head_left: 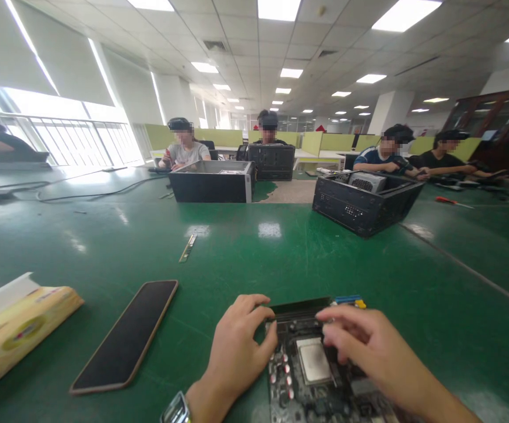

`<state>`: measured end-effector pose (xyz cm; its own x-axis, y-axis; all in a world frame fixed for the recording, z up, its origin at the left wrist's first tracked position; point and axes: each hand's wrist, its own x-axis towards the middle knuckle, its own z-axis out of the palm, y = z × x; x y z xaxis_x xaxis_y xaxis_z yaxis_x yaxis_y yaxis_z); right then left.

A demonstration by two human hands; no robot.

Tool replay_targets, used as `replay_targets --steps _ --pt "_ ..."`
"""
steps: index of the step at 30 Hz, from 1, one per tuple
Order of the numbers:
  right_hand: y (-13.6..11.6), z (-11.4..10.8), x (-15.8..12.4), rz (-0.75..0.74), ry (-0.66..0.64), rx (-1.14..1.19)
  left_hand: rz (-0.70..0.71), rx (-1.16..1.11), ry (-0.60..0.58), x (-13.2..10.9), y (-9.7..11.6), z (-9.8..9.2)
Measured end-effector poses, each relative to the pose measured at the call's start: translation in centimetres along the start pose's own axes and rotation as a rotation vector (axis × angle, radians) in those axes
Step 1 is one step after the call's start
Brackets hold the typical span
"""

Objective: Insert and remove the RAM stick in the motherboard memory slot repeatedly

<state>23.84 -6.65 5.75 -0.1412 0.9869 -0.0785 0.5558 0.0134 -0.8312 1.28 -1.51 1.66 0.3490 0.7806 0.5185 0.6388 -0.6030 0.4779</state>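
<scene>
A dark motherboard (298, 405) lies on the green table at the bottom of the view, with a silver square processor (314, 359) in its socket. My left hand (243, 338) curls its thumb and fingers round the board's far left corner. Above the right side of the socket, my right hand (364, 341) has thumb and fingertips drawn together; what lies between them, if anything, is hidden. A dark strip (301, 308) runs along the board's far edge between both hands. Blue and yellow connectors (349, 300) show just beyond my right fingers.
Left of the board lie a phone (126, 335) and a yellow tissue pack (25, 329). Farther off is a memory stick (188, 248). Open computer cases (213, 185) (355, 202) stand beyond, with several people seated behind. A red screwdriver (446, 201) lies at the far right.
</scene>
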Motion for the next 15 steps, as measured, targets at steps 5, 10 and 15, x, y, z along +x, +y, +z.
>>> replay_targets --steps 5,10,15 --pt "4.3 -1.3 3.1 -0.104 0.464 -0.311 0.005 -0.003 -0.004 0.1 0.1 0.1" --pt "6.2 -0.4 3.7 -0.178 0.344 -0.416 0.053 -0.048 0.022 0.1 0.3 0.1" --pt "6.2 -0.1 3.7 -0.196 0.398 -0.336 0.076 -0.064 0.057 0.1 0.2 0.3"
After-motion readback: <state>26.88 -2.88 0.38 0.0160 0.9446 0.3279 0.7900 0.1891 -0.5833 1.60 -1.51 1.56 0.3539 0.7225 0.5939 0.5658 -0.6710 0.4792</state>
